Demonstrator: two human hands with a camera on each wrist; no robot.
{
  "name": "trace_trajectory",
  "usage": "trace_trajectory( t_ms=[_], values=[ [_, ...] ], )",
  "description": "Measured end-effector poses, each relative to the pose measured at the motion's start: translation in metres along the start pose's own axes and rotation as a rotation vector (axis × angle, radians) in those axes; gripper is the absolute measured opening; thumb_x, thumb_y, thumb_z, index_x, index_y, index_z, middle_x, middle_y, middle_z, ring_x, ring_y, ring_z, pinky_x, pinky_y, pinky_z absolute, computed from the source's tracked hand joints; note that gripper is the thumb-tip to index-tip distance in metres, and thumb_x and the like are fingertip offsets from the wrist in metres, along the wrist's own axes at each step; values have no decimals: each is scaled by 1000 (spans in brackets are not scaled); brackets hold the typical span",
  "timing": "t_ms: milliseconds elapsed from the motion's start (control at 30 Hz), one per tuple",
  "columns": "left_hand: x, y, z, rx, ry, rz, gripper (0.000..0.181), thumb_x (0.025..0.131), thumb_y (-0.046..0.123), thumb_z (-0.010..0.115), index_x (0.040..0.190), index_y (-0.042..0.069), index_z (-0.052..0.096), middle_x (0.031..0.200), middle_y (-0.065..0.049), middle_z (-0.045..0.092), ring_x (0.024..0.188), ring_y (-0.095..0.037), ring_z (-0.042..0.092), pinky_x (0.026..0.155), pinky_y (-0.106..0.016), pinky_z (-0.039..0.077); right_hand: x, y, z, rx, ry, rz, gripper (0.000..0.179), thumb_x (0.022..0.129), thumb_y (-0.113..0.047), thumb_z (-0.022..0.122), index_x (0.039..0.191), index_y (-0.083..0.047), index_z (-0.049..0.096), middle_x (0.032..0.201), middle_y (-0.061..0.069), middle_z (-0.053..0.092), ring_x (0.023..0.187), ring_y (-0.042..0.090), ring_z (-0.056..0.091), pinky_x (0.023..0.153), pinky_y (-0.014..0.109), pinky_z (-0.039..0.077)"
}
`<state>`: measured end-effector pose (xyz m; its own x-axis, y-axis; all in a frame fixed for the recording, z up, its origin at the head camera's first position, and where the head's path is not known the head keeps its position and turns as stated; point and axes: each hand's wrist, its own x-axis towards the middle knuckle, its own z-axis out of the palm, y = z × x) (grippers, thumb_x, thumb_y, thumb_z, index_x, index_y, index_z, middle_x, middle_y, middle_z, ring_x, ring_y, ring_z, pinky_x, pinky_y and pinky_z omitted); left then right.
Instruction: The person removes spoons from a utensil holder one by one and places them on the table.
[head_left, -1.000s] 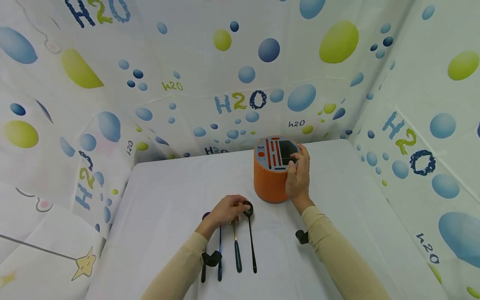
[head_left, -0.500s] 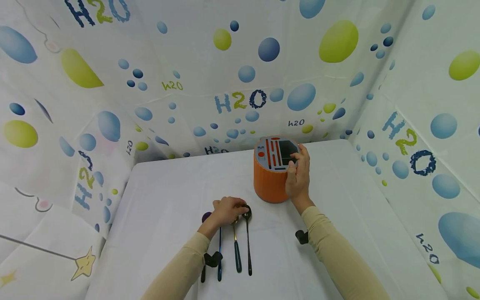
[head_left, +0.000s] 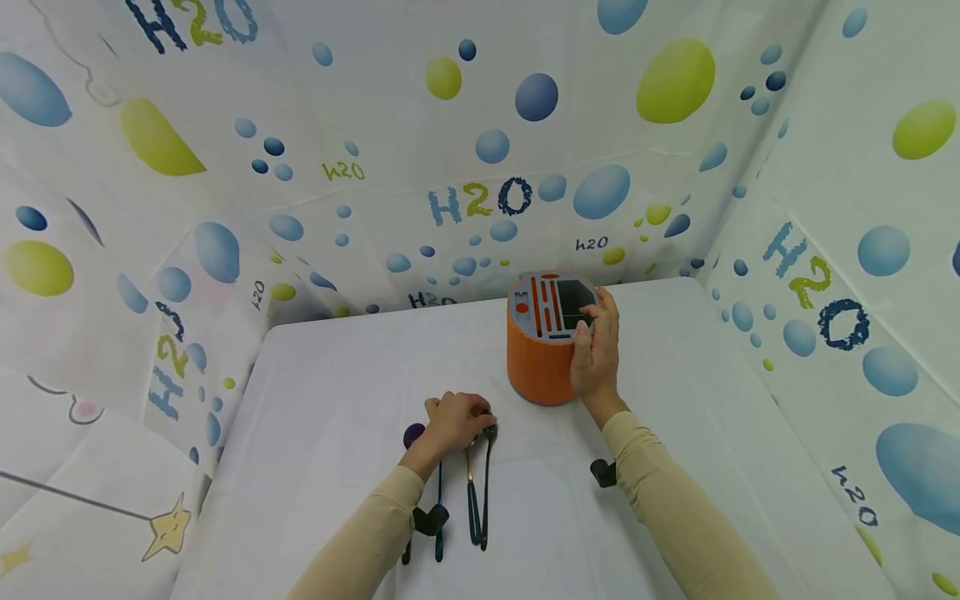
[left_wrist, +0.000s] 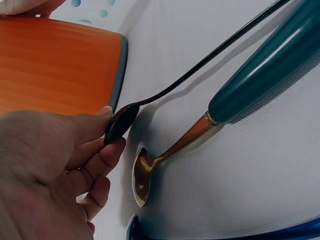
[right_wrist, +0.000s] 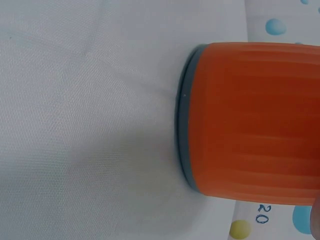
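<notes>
In the head view my left hand (head_left: 456,421) pinches the bowl of a dark spoon (head_left: 486,496) between thumb and fingers. The left wrist view shows that dark bowl (left_wrist: 122,123) tipped on edge, its thin handle running up and right. Beside it lies a gold spoon (left_wrist: 143,175) with a teal handle. A blue-handled spoon (head_left: 439,542) and a spoon with a purple bowl (head_left: 413,434) lie further left, partly under my left arm. My right hand (head_left: 597,354) grips the right rim of an orange utensil holder (head_left: 536,367), which stands upright.
The holder's grey top (head_left: 534,308) has several slots and one large dark opening. A white cloth (head_left: 337,375) covers the table. Patterned curtains (head_left: 375,167) stand at the back and both sides.
My left hand has drawn the dark spoon slightly left, so its handle now lies close to the teal-handled gold spoon. My right hand and the utensil holder have stayed in place.
</notes>
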<state>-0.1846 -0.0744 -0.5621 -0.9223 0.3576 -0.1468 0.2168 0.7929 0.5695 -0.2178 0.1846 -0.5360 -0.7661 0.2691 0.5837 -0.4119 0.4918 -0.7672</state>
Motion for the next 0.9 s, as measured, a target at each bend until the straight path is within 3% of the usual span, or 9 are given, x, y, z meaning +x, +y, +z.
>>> trace_trajectory(
  t_ms=[533, 900],
  values=[
    [-2, 3, 8, 106, 169, 24, 17, 95, 29, 76, 93, 12, 80, 75, 2, 70, 82, -25, 51, 90, -57, 31, 0, -2, -1, -7, -6, 9, 37, 104, -33, 33, 122, -4, 48, 169, 0, 29, 152, 23, 36, 120, 54, 39],
    [-2, 8, 14, 142, 217, -65, 18, 96, 30, 76, 93, 13, 81, 86, -3, 76, 85, -28, 56, 93, -57, 34, 0, -3, -1, -13, 4, -3, 41, 104, -36, 32, 122, -3, 49, 167, 12, 32, 152, 24, 35, 120, 54, 37]
  ],
)
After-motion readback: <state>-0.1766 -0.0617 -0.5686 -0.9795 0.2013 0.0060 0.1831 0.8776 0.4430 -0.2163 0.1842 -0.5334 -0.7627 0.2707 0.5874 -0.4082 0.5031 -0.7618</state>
